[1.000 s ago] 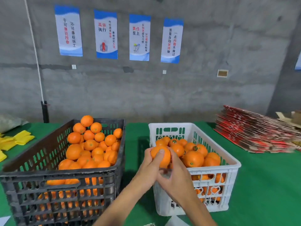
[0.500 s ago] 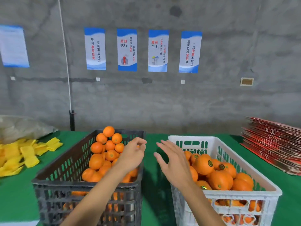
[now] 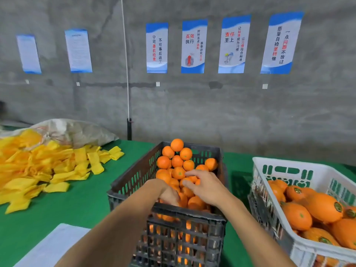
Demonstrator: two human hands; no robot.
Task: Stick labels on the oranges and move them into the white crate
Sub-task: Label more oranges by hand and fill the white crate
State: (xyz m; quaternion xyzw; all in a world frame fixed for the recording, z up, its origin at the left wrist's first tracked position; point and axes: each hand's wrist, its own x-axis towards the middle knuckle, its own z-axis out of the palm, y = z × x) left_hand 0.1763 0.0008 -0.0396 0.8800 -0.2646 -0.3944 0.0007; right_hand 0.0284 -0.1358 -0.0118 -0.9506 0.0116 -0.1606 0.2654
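Reaching both hands into the dark crate [image 3: 123, 184] of unlabelled oranges [image 3: 178, 160], right hand [image 3: 207, 186] loosely spread, left hand [image 3: 169, 194] dipped so I cannot tell its grip, I risk toppling the heap short of the white crate [image 3: 300, 167].

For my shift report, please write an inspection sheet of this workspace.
Surface: green table.
Job's things: dark crate heaped with oranges; white crate of labelled oranges at right.
Clutter: yellow sleeves, grey sack, white sheet.
Hands: left hand and right hand reach among the dark crate's oranges; grip unclear.
Cables: white cord down the wall.
Surroundings: concrete wall, posters.
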